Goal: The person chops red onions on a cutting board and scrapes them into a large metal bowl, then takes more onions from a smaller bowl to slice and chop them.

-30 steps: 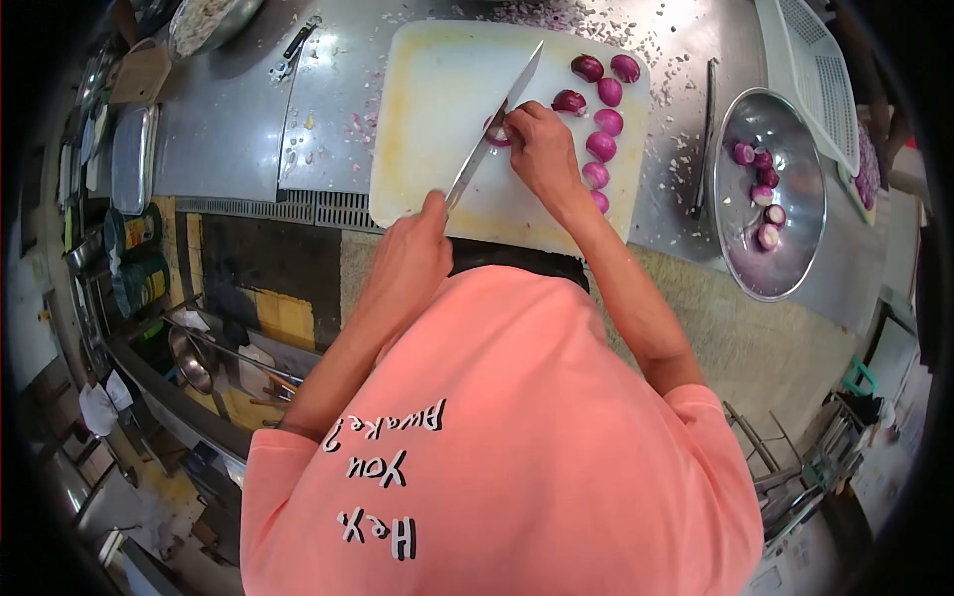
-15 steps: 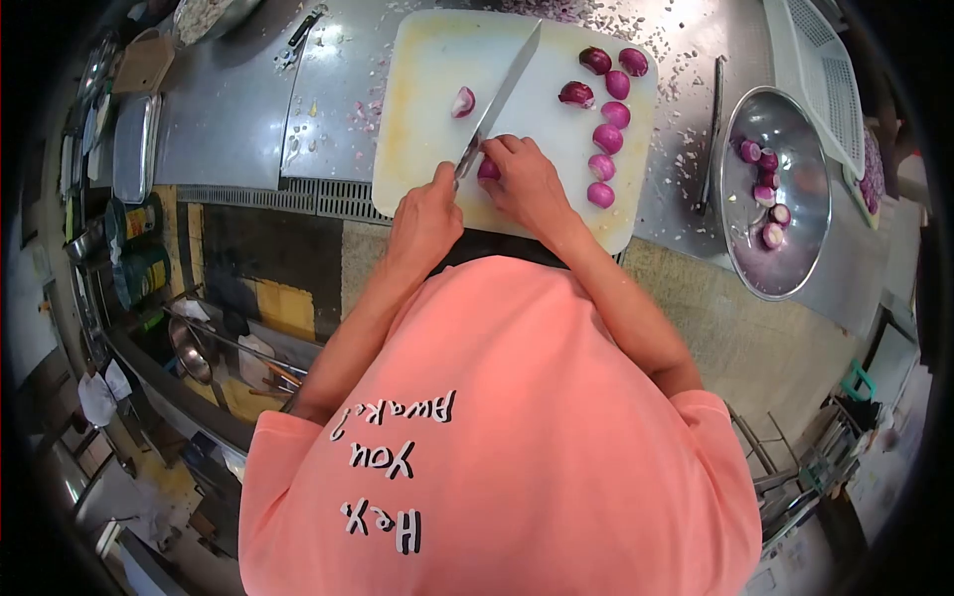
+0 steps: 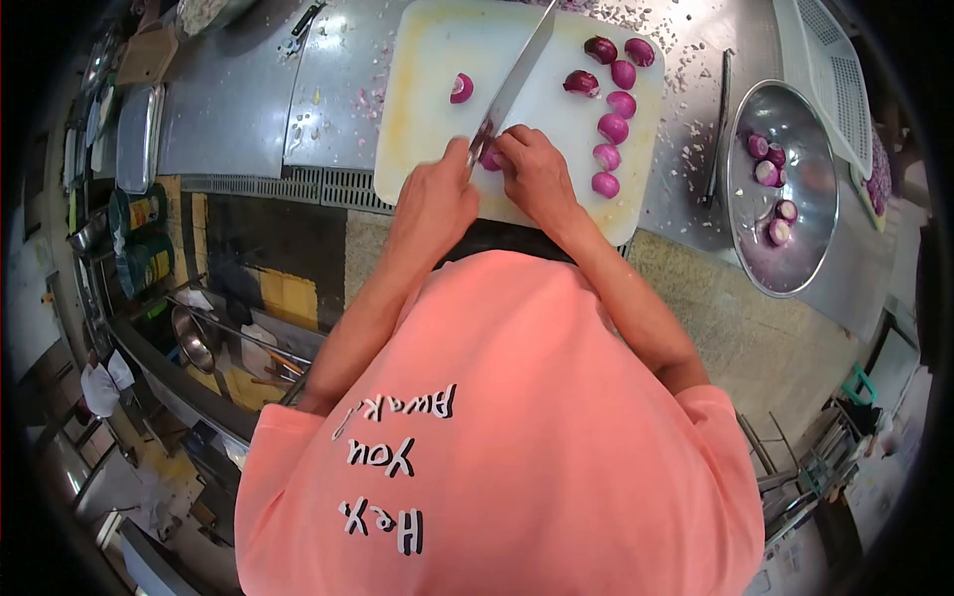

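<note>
My left hand (image 3: pixel 434 199) is closed round the handle of a long knife (image 3: pixel 522 73), whose blade points up and right across a white cutting board (image 3: pixel 427 149). The fingers of my right hand (image 3: pixel 535 171) are bent onto a small red onion (image 3: pixel 491 159) close beside the blade near the handle. Part of that onion is hidden by the knife and fingers. A cut onion piece (image 3: pixel 461 88) lies left of the blade. Several peeled onions (image 3: pixel 613 128) form a rough column on the board's right side, with two darker onions (image 3: pixel 581 82) beside its upper part.
A steel bowl (image 3: pixel 780 248) with several small onions stands right of the board. A dark rod-like tool (image 3: pixel 717 129) lies between them. Beyond the bowl is a white perforated tray (image 3: pixel 830 79). Peel scraps dot the steel counter (image 3: pixel 234 119). A black-handled tool (image 3: pixel 306 20) lies at upper left.
Both hands and the knife have shifted slightly up and right. The onion piece left of the blade looks turned. Small shifts elsewhere, including the bowl's onions, go with a moved view.
</note>
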Tool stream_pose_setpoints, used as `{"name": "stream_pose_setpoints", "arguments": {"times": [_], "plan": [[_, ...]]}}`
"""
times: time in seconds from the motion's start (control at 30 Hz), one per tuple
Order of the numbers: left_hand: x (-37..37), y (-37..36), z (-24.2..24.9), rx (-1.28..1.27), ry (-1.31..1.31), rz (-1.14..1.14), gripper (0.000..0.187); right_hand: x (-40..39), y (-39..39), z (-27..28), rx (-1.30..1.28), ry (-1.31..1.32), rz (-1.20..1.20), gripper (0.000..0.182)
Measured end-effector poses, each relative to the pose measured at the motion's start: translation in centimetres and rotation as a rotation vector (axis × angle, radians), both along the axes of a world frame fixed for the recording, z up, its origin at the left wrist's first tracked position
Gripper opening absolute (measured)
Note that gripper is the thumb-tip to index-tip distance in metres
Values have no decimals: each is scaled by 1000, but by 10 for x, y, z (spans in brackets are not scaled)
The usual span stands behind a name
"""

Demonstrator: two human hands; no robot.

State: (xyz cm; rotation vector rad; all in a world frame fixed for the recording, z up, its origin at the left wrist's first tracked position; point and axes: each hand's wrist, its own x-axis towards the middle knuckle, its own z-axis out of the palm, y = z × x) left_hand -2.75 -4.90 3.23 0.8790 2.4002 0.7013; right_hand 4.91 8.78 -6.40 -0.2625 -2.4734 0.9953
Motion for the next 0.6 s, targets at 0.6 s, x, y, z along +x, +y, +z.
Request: {"name": "stream_pose_setpoints", "arguments": {"times": [0.6], "plan": [[11, 11, 3, -39, -19, -20, 31, 8, -1, -8, -57, 59, -36, 10]]}}
